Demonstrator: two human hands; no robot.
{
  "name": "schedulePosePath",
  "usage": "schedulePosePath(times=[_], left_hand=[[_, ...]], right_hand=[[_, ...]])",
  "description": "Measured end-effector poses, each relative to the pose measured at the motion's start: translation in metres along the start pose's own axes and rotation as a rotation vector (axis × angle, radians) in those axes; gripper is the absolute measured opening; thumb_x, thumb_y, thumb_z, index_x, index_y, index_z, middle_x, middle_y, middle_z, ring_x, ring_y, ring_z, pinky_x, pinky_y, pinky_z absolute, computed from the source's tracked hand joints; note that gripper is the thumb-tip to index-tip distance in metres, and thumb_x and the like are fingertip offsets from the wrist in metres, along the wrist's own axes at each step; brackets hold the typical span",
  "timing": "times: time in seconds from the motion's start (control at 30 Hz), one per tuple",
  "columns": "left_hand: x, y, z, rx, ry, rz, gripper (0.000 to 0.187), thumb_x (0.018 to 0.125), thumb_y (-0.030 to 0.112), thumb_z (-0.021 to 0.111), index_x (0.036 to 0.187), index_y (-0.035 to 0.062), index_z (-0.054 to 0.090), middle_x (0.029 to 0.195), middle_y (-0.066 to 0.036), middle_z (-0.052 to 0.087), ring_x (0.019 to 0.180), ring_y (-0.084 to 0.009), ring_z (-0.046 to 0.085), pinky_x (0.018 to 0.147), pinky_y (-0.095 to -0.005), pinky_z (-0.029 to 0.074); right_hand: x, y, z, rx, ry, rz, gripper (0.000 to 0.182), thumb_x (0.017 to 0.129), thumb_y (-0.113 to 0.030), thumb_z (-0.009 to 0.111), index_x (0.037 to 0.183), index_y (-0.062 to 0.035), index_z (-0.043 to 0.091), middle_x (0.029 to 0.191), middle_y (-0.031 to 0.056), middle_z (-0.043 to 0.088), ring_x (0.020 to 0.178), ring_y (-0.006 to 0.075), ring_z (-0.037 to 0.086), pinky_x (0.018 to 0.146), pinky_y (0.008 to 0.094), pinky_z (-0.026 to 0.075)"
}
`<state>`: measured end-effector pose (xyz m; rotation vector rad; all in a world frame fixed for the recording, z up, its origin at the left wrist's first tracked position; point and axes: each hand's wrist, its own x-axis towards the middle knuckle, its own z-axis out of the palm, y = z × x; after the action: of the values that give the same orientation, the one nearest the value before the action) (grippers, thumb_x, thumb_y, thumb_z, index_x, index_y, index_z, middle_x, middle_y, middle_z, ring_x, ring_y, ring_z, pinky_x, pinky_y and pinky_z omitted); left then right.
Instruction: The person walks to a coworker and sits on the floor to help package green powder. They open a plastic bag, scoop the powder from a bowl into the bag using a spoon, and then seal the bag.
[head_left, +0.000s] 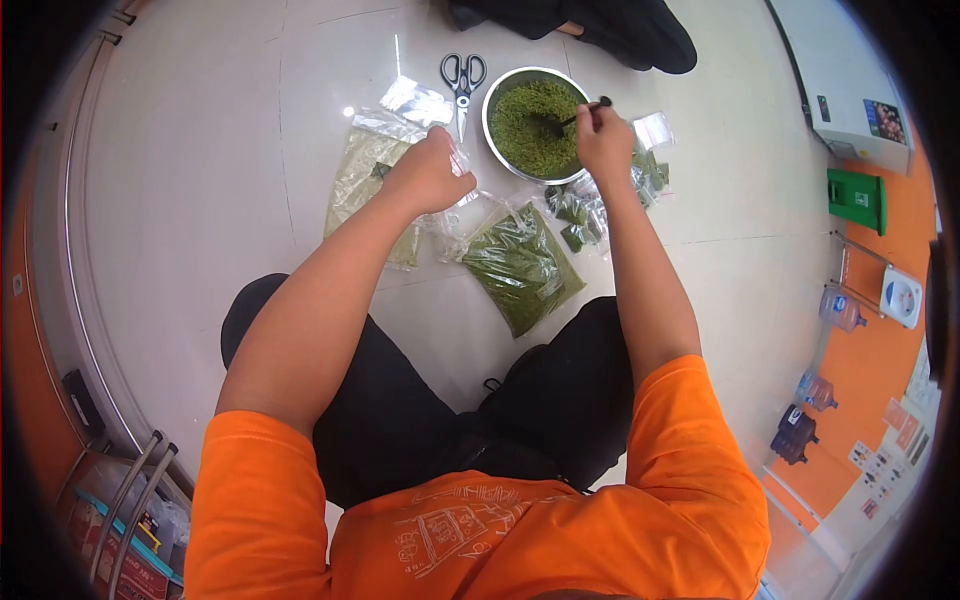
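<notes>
Green-filled bag (520, 265) nearest; right grip (603, 140) clamps spoon (580, 115), left (432, 172) pinches small bag (462, 160).

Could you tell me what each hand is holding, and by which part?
The right hand grips a dark spoon by its handle end over the bowl; the left hand pinches a small clear bag at its edge.
</notes>
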<state>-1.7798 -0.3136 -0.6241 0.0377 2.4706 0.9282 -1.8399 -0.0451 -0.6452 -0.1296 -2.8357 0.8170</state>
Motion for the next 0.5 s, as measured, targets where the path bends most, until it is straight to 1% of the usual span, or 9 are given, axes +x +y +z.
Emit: schedulePosePath(times=[0.07,0.1,0.17,0.2,0.23,0.3,0.4,0.5], left_hand=[[0.001,0.004,-0.001,-0.02,-0.024,-0.022,0.065,0.075,0.036,0.072,0.121,-0.0041,0.048,0.105,-0.021,0.065,0.101,-0.0336,0.065,0.087,-0.0411,0.05],[0.002,0.006,0.0,-0.03,-0.038,-0.033,0.067,0.074,0.038,0.072,0.121,-0.0041,0.048,0.106,-0.021,0.065,0.101,-0.0331,0.065,0.087,-0.0409,0.05],[0.001,0.012,-0.002,-0.031,-0.059,-0.039,0.069,0.074,0.037,0.072,0.122,-0.0057,0.047,0.111,-0.024,0.064,0.106,-0.0355,0.064,0.09,-0.0423,0.05],[0.0,0.013,-0.003,-0.028,-0.069,-0.043,0.069,0.074,0.036,0.072,0.123,-0.0065,0.047,0.114,-0.026,0.063,0.108,-0.0367,0.063,0.091,-0.0431,0.051],[0.0,0.012,-0.001,-0.024,-0.049,-0.038,0.07,0.074,0.037,0.072,0.123,-0.006,0.047,0.112,-0.024,0.064,0.106,-0.0358,0.064,0.09,-0.0419,0.05],[0.002,0.01,0.005,-0.019,-0.006,-0.027,0.072,0.072,0.039,0.072,0.124,-0.005,0.047,0.106,-0.021,0.065,0.101,-0.0339,0.065,0.087,-0.0396,0.05],[0.001,0.009,0.003,-0.038,-0.008,-0.032,0.072,0.072,0.038,0.072,0.123,-0.0053,0.047,0.106,-0.023,0.065,0.1,-0.0346,0.065,0.087,-0.0397,0.051],[0.002,0.007,0.002,-0.038,-0.006,-0.027,0.071,0.072,0.037,0.072,0.123,-0.0055,0.047,0.106,-0.024,0.065,0.1,-0.0354,0.065,0.087,-0.0399,0.051]], right_hand=[[-0.007,0.005,-0.008,0.123,0.032,0.091,0.025,0.093,-0.024,0.063,0.092,-0.0007,0.07,0.073,0.0167,0.07,0.065,0.0281,0.069,0.063,0.0371,0.052],[-0.013,0.004,-0.008,0.167,0.013,0.097,0.024,0.093,-0.024,0.064,0.093,-0.0007,0.071,0.073,0.0157,0.07,0.064,0.0251,0.069,0.063,0.0358,0.052],[-0.029,0.0,0.005,0.265,-0.021,0.111,0.024,0.092,-0.024,0.065,0.093,-0.0007,0.071,0.072,0.0139,0.07,0.063,0.0193,0.068,0.062,0.0331,0.051],[-0.037,0.004,0.02,0.305,-0.014,0.09,0.028,0.095,-0.027,0.064,0.092,-0.0008,0.072,0.07,0.0082,0.071,0.061,0.0109,0.064,0.059,0.0276,0.048],[-0.045,0.009,0.031,0.319,-0.037,0.063,0.025,0.094,-0.025,0.064,0.093,-0.0005,0.072,0.071,0.011,0.07,0.061,0.0143,0.065,0.06,0.0291,0.049],[-0.064,-0.001,0.039,0.344,-0.084,0.006,0.021,0.092,-0.02,0.065,0.095,0.0,0.071,0.071,0.0166,0.069,0.06,0.0213,0.066,0.06,0.0322,0.05],[-0.073,-0.019,0.036,0.264,-0.039,-0.096,0.019,0.092,-0.017,0.064,0.094,-0.0001,0.07,0.072,0.0174,0.068,0.059,0.0232,0.065,0.059,0.0326,0.049],[-0.076,-0.021,0.037,0.276,-0.11,0.018,0.017,0.091,-0.016,0.064,0.091,-0.0007,0.07,0.071,0.0168,0.067,0.06,0.0249,0.065,0.059,0.035,0.049]])
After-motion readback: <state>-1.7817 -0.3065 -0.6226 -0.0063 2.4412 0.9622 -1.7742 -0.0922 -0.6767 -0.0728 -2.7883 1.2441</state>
